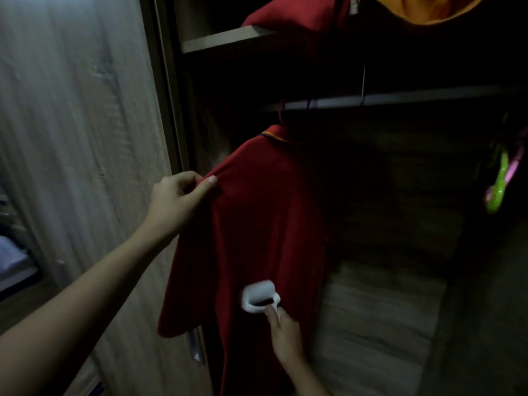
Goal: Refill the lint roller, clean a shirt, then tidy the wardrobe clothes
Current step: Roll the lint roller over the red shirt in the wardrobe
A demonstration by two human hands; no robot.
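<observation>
A red shirt [251, 224] hangs from the wardrobe rail [400, 97] in the dim middle of the view. My left hand [177, 198] pinches the shirt's shoulder seam between thumb and fingers, holding the cloth taut. My right hand [284, 332] grips the handle of a white lint roller [258, 295], whose roll lies against the shirt's lower front. The hanger inside the shirt is hidden.
A wood-grain wardrobe door [80, 138] stands at the left with a metal handle [195, 345] low down. A shelf [225, 38] above carries red and orange clothes [423, 10]. Green and pink hangers [500, 184] dangle at the right. The wardrobe floor [380, 324] lies below.
</observation>
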